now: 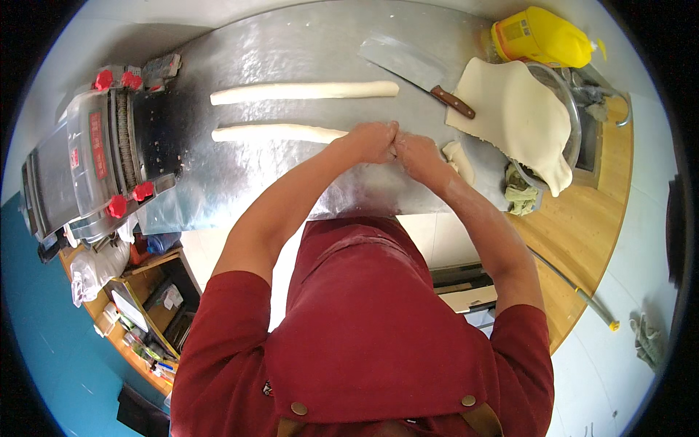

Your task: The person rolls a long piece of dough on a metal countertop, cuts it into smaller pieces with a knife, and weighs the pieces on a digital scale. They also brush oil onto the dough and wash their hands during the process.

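Note:
On the metal worktop (327, 33), my left hand (373, 143) is closed on the right end of the nearer dough rope (278, 133). My right hand (419, 155) touches it, fingers curled; whether it also holds dough is hidden. A second dough rope (306, 93) lies parallel, farther from me. A short dough piece (460, 161) rests just right of my right hand. Beyond it, a wide dough sheet (508, 104) drapes over a clear bowl (573, 109). A cleaver (415, 68) with a wooden handle lies with its handle on the sheet's left edge.
A dough sheeter (104, 153) with red knobs stands at the left. A yellow jug (538, 38) is at the back right. A green cloth (520, 191) sits under the bowl's near side. Wooden shelving (158, 306) holds bottles and bags at lower left; a wooden counter (584, 235) is at right.

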Demonstrator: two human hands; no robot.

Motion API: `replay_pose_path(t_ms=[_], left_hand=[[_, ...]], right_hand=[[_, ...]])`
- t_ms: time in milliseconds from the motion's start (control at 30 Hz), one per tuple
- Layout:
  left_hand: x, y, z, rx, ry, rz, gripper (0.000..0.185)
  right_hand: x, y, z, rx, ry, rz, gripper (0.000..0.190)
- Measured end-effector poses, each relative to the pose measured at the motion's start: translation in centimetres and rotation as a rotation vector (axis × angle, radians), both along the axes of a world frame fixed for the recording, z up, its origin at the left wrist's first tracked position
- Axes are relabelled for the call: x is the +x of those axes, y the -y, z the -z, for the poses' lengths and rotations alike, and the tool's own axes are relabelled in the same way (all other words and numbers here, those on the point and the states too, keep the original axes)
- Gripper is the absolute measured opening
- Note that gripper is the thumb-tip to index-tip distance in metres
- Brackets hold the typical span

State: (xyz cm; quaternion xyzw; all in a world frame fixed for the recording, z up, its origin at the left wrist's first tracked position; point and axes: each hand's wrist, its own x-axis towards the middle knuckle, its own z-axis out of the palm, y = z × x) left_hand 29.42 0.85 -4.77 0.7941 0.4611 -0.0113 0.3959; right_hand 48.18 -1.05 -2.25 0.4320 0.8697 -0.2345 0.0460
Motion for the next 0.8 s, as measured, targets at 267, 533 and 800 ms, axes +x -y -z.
replay_pose_path(t_ms=[267,533,800], left_hand=[[-0.2,-0.5,2.3,-0.063,0.04,0.137,0.033],[-0.5,0.0,-0.1,0.037,-0.05,0.181,0.034],[-1.7,0.2,0.6,0.111,-0.193,0.18,0.034]], right_hand=[[-0.6,0.4,1.3,0.011,0.157,0.108,0.016],[1.4,0.3,2.1,-0.022,0.217,0.066,0.017],[0.8,0.0,0.6,0.096,0.072,0.081,0.012]])
